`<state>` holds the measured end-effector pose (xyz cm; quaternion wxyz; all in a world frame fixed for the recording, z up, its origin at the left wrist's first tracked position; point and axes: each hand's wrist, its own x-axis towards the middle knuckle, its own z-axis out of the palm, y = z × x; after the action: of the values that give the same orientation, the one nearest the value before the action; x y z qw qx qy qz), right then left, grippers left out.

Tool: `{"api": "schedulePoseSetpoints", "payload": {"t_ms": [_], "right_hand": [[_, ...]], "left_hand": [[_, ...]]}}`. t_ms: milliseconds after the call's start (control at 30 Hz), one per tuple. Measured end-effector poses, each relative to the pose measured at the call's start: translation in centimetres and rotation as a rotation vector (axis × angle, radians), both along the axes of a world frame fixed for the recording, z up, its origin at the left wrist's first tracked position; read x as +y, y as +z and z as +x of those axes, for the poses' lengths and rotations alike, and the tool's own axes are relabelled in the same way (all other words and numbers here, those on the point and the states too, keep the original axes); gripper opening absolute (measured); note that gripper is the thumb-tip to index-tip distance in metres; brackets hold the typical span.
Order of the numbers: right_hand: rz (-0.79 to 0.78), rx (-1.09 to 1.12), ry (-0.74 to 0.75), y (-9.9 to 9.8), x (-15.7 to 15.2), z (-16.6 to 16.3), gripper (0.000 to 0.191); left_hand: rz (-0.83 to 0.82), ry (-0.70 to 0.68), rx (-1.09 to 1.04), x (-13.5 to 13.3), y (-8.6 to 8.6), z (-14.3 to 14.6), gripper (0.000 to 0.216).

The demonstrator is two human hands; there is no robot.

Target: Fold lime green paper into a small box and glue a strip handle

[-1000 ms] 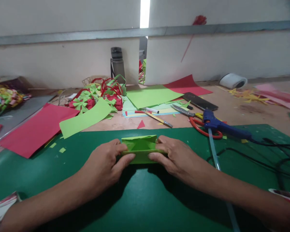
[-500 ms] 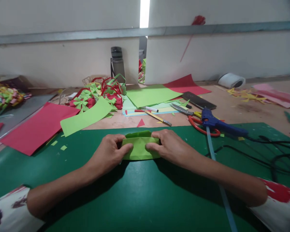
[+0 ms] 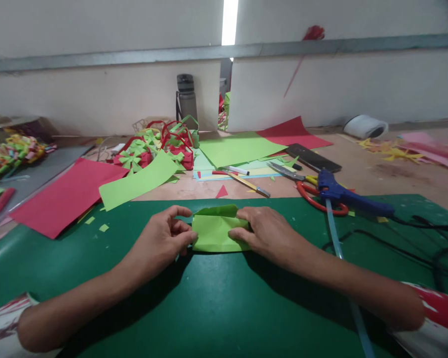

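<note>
A folded light-green paper piece (image 3: 213, 232), shaped like a small box with a raised back wall, stands on the green mat (image 3: 224, 303) in front of me. My right hand (image 3: 263, 228) pinches its right end, thumb on the front face and fingers behind. At the left end, my left hand (image 3: 168, 231) has its fingers and thumb apart, the thumb tip beside the paper's edge. Whether that thumb touches the paper is hard to tell. The inside of the box is mostly hidden by its front wall.
Beyond the paper lie a craft knife (image 3: 250, 185), scissors (image 3: 287, 171), a blue glue gun (image 3: 351, 194) with its cable, and a phone (image 3: 313, 157). Red paper (image 3: 70, 196), a green strip (image 3: 138, 181) and small red-and-green paper baskets (image 3: 181, 154) are at left. A bottle (image 3: 186, 99) stands behind.
My left hand has loosened its pinch on the green paper and drawn slightly left, fingers opening. My right hand keeps its hold. The view has shifted a little.
</note>
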<state>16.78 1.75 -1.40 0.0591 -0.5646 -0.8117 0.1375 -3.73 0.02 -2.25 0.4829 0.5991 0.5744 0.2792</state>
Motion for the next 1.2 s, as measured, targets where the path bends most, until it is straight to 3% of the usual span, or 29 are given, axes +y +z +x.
{"api": "schedulePoseSetpoints", "payload": {"t_ms": [200, 367, 533, 667, 733, 833, 1000, 1100, 1200], "right_hand": [[-0.001, 0.038, -0.012, 0.0, -0.2, 0.1, 0.023], [-0.039, 0.202, 0.024, 0.1, -0.4, 1.0, 0.025], [-0.089, 0.363, 0.054, 0.1, -0.6, 1.7, 0.028], [-0.046, 0.391, 0.089, -0.3, -1.3, 2.0, 0.018], [0.021, 0.388, 0.143, -0.6, -1.8, 2.2, 0.011], [0.201, 0.348, 0.282, -1.4, -2.6, 2.4, 0.018], [0.405, 0.23, 0.381, -2.5, -3.3, 2.5, 0.025], [0.374, 0.218, 0.358, -2.6, -3.1, 2.5, 0.024], [0.216, 0.297, 0.287, -2.0, -2.6, 2.7, 0.019]], "left_hand": [[-0.133, 0.026, -0.027, 0.3, 0.2, 0.0, 0.029], [-0.156, 0.028, -0.048, 0.1, 0.6, -0.8, 0.023], [-0.013, -0.114, 0.028, -0.9, 0.2, -0.7, 0.016], [0.153, -0.132, 0.123, -1.4, -0.5, -0.3, 0.011], [0.256, -0.13, 0.187, -1.5, -0.9, -0.3, 0.008], [0.408, -0.145, 0.298, -1.5, -1.4, -0.5, 0.009], [0.492, -0.192, 0.421, -1.4, -1.7, -0.9, 0.012], [0.516, -0.212, 0.396, -1.3, -1.9, -0.8, 0.013], [0.506, -0.19, 0.362, -1.2, -2.0, -0.7, 0.01]]}}
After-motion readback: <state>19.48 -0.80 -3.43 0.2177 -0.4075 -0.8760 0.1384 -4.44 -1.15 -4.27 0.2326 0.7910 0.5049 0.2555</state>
